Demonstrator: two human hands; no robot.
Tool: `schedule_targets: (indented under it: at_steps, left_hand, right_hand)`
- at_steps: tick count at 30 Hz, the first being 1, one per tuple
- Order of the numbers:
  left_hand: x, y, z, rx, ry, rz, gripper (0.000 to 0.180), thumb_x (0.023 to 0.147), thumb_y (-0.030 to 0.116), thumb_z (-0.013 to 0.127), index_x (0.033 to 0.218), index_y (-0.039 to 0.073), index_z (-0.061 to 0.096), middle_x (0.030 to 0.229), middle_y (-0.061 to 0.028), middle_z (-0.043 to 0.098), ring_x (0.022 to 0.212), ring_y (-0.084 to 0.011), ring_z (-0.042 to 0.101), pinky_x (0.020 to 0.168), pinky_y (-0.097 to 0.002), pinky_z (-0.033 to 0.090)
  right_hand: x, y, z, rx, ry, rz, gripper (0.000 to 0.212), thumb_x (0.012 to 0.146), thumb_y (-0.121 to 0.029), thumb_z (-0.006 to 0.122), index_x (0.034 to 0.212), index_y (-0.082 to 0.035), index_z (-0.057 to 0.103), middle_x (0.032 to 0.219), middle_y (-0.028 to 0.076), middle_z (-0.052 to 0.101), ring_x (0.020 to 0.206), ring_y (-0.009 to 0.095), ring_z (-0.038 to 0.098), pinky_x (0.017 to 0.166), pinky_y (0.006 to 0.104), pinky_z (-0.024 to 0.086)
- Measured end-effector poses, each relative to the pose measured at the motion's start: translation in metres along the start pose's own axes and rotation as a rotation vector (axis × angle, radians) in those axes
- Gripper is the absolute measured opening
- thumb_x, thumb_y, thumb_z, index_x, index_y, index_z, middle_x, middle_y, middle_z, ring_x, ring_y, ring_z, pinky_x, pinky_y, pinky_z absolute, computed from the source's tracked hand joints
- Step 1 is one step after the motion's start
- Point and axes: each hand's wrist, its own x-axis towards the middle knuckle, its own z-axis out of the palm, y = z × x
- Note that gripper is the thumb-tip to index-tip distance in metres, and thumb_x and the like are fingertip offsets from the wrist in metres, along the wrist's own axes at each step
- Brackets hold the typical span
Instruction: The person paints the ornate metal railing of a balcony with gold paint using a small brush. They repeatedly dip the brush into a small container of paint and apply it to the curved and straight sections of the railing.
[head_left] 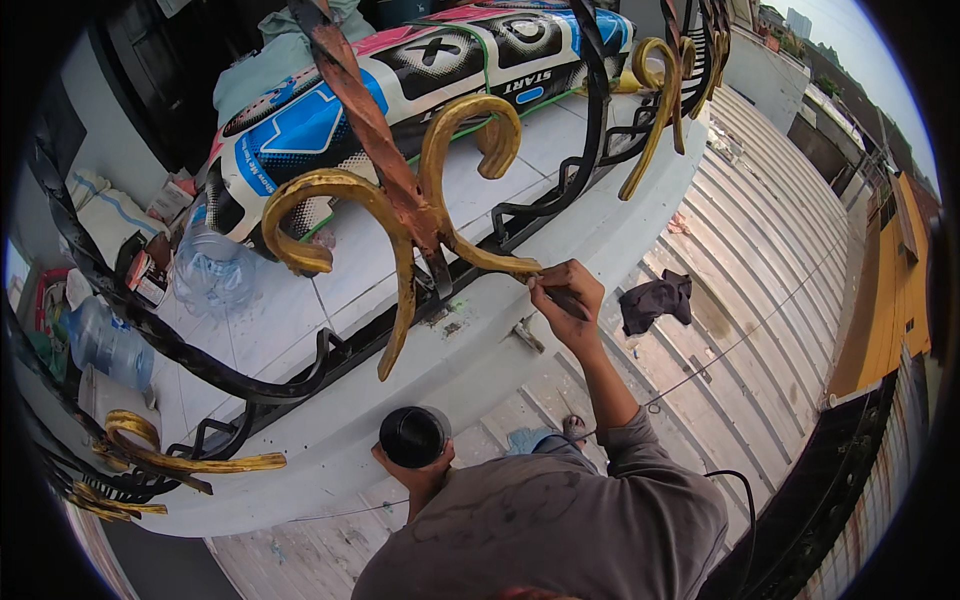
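Observation:
My left hand [428, 478] is wrapped round a round container [413, 432] whose inside looks black, held low in front of my body. My right hand [570, 300] is closed in a pinch at the tip of a gold-coloured iron scroll [404, 310]. Whatever the fingers hold there is hidden or too small to make out. The scroll branches from a twisted reddish-brown bar [365, 125] of the balcony railing. Black twisted bars [180, 335] curve away on both sides, and another gold scroll [200, 463] sits at lower left.
A rounded white ledge [470, 350] runs under the railing. Behind the bars lie a rolled, colourfully printed mat [430, 75] and large clear plastic bottles [215, 272]. A black cloth [657, 303] rests on the corrugated roof [760, 230]. A short metal stub [528, 335] juts from the ledge.

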Motion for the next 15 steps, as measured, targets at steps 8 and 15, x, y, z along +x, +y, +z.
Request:
schedule_targets:
  at_steps: [8, 15]
  left_hand:
    - [-0.007, -0.019, 0.006, -0.096, 0.076, 0.054, 0.113, 0.054, 0.022, 0.097, 0.148, 0.001, 0.038, 0.14, -0.0189, 0.048, 0.129, -0.0341, 0.053, 0.109, -0.0457, 0.043]
    - [-0.007, -0.045, -0.009, 0.284, -0.047, 0.237, 0.108, 0.055, 0.017, 0.097, 0.145, -0.002, 0.04, 0.128, -0.0198, 0.057, 0.117, -0.0338, 0.061, 0.103, -0.0431, 0.05]
  right_hand:
    - [-0.014, -0.035, 0.023, -0.057, 0.061, -0.06, 0.018, 0.077, 0.005, 0.082, 0.078, -0.003, 0.066, 0.084, 0.011, 0.071, 0.074, 0.02, 0.071, 0.066, 0.0273, 0.056]
    - [0.017, 0.044, -0.032, 0.29, 0.32, 0.226, 0.013, 0.089, -0.001, 0.078, 0.087, 0.0, 0.065, 0.081, 0.01, 0.072, 0.077, 0.013, 0.07, 0.069, 0.0262, 0.057]
